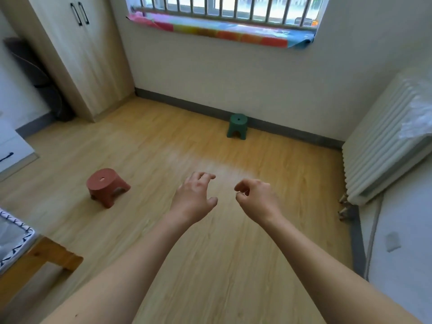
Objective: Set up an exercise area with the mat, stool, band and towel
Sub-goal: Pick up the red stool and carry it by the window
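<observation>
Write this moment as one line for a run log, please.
left hand: open, empty | right hand: loosely curled, empty | red stool: on floor, left | green stool: by wall

No legible text, label, brand, number or sign is found on any surface in view. The colourful printed sheet (222, 29) below the barred window (233, 5) shows patches of colour only, and is too blurred for any lettering to be made out.
</observation>
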Tool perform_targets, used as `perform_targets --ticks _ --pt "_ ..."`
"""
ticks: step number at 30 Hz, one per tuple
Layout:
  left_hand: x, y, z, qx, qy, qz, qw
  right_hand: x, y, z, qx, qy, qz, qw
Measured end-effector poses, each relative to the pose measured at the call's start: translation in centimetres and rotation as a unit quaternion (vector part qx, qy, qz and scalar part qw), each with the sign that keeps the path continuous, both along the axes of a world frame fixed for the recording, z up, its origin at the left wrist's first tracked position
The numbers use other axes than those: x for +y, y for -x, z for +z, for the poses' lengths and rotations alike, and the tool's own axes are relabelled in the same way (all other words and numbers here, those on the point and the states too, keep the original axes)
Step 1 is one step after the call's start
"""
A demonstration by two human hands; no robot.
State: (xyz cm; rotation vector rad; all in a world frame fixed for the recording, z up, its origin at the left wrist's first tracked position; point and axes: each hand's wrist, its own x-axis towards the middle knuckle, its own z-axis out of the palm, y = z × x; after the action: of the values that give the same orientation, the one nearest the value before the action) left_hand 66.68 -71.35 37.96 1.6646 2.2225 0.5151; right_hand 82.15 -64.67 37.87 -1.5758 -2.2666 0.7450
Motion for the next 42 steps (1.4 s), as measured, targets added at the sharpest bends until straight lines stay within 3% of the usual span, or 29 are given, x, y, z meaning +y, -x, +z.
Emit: perform_targets --ticks 7,21,25,32,38,42 --pt "4.8 8.5 -1.4 -0.006 0.025 0.082 0.996 7.1 9.2 -1.6 -0.005 0.026 0.078 0.997" --pt "11.2 38.5 -1.4 -0.014 0.017 0.184 0.983 16.4 41.4 -0.8 -0.011 0.017 0.172 0.985" --pt "9.6 45.4 -2.0 -0.074 0.019 0.242 0.967 15.4 49.0 -1.0 -0.013 0.041 0.221 0.974" --pt "6.3 56.4 -2.7 -0.087 -0.011 0.349 0.933 15.2 62.0 -1.2 -0.042 0.021 0.296 0.954" --pt "5.8 65.6 -4.8 -0.122 0.007 0.408 0.905 15.9 73.4 -3.8 -0.039 0.058 0.344 0.936" --pt "7.2 73.2 -7.9 -0.187 0.004 0.46 0.868 18.2 82.6 -6.8 -0.044 0.086 0.373 0.923"
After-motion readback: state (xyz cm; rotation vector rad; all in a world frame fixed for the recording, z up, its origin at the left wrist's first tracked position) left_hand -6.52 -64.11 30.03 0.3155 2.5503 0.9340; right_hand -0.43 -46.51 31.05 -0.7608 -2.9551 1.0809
